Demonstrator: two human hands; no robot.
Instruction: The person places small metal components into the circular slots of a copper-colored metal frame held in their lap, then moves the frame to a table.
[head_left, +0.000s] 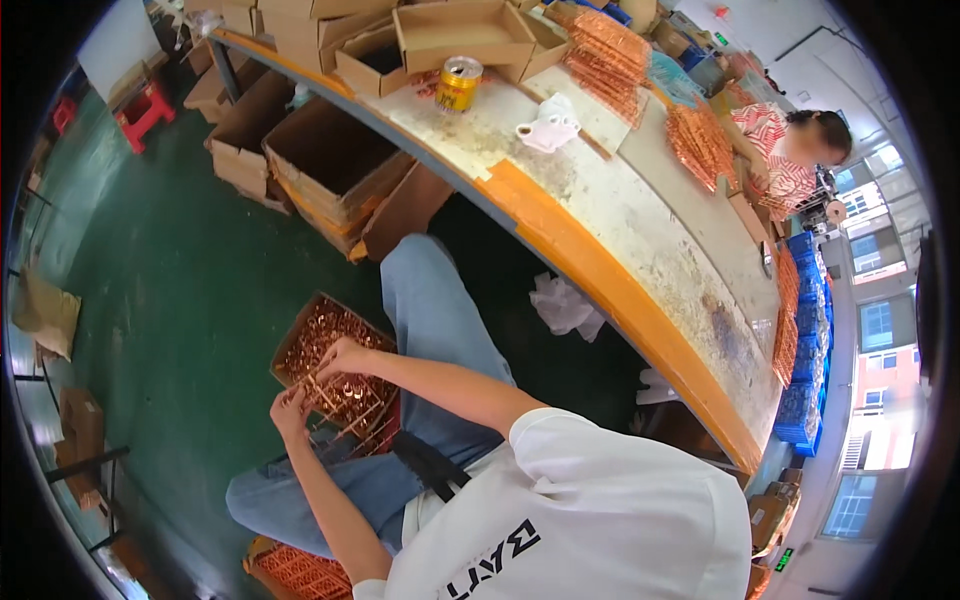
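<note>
A cardboard box [284, 352] full of small, shiny copper-coloured ring-like parts [322, 330] stands at my knees. Over its near side, a copper-coloured wire rack [352, 412] with thin crossing rods lies tilted by my lap. My left hand [290, 411] is closed at the rack's left end, fingertips pinched on it. At the rack's upper edge, just above the parts, my right hand [344, 360] has its fingers bent together. Whatever small piece is between those fingers is too small to make out. Both hands are close together but apart.
On the long worktable [640, 235] to my right are a yellow can [459, 84], a white crumpled item [549, 124], open cartons [465, 38] and stacked copper-coloured racks [606, 62]. A person [785, 155] sits across. Large cartons [335, 150] stand below; a red stool [146, 115] is farther left.
</note>
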